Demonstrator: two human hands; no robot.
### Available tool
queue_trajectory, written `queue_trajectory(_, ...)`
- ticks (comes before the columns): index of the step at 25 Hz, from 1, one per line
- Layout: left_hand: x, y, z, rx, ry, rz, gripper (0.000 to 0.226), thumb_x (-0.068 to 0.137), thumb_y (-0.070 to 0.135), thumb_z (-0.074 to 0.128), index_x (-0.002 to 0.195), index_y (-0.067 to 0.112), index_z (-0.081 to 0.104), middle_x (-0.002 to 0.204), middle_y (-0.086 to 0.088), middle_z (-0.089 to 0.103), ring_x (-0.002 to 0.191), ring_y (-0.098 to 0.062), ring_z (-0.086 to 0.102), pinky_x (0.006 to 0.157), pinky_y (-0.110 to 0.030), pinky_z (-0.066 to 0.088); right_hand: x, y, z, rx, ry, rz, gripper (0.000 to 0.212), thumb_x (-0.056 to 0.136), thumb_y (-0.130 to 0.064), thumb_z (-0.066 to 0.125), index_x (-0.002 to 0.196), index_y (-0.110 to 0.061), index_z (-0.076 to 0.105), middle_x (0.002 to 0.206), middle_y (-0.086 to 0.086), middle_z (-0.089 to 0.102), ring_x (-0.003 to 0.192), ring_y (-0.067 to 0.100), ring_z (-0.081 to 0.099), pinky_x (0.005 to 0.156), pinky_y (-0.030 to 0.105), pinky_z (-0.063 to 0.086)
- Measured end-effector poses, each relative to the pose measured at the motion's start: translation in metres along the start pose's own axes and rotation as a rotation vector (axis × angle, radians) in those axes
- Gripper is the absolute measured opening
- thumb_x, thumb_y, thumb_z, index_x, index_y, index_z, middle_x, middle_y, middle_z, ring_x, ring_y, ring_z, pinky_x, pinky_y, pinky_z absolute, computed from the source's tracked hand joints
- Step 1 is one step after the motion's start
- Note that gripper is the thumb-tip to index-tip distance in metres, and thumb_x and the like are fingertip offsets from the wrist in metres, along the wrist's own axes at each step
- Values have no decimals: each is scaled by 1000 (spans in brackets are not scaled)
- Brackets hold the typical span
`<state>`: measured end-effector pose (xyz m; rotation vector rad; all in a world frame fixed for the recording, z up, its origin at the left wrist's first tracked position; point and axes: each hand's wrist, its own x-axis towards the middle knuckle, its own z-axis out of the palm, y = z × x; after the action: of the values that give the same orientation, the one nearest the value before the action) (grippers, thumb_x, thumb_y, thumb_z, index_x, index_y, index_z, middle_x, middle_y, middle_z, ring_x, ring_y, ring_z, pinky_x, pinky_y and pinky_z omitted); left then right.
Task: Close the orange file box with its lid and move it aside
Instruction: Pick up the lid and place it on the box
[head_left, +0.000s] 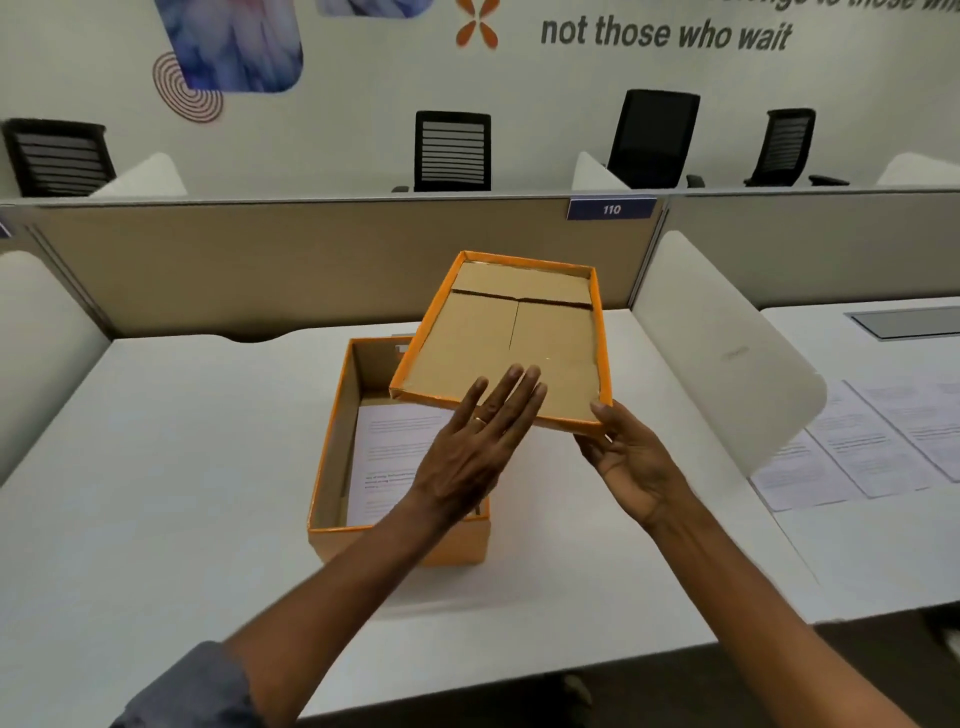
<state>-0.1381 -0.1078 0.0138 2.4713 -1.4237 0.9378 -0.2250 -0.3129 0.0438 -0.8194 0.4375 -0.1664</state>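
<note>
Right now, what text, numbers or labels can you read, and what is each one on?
"not those who wait": wall lettering; the line above it is cut off.
"110": blue tag on the partition.
Papers in the orange box: printed, too blurred to read.
Sheets on the right desk: too blurred to read.

The box (332, 467) in front of me is orange on its rim and outer walls, plain brown cardboard inside. My lid (511, 338) matches: orange edges, brown inner face with darker seam lines. White sheets (387, 457) with grey print lie in the box, and more like them (872, 441) lie to the right. The counter (156, 467) is white, the partition (291, 260) tan, its tag (611, 209) dark blue with white numerals. The chairs (452, 150) are black, two of them slatted. My sleeve (192, 691) is grey-blue.
</note>
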Motion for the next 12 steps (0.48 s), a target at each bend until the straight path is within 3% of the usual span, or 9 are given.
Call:
queue_trajectory(4, 3, -22, -12, -19, -12, 163, 64, 99, -11, 15, 159, 10, 23, 166, -13, 22, 156, -28, 15, 128, -47, 10, -12, 0, 17, -8, -40, 26, 42, 91, -21, 66, 131, -11, 58, 133, 14, 60, 118, 30, 63, 76, 29, 64)
queue_trajectory(6, 10, -29, -21, -34, 38, 165, 63, 97, -14, 26, 155, 11, 32, 162, -13, 34, 153, -28, 26, 126, -46, 23, -9, -8, 26, 25, -79, 10, 48, 86, -31, 67, 130, -12, 61, 133, 14, 64, 122, 30, 64, 85, 33, 64)
queue_trajectory(9, 37, -28, -39, -152, 239, -99, 61, 89, -17, 57, 145, 7, 50, 153, -14, 48, 147, -28, 39, 120, -49, 36, 6, -19, 41, 106, -160, 4, 54, 91, -40, 63, 136, -10, 59, 136, 13, 68, 127, 25, 65, 102, 37, 56)
queue_trajectory(12, 62, -16, -60, -367, 488, -452, 49, 98, -2, 57, 146, 6, 49, 160, -9, 37, 151, -21, 34, 121, -54, 31, 22, 0, 56, -31, -136, 96, 48, 99, -41, 57, 136, -11, 59, 145, 10, 61, 133, 26, 60, 112, 39, 49)
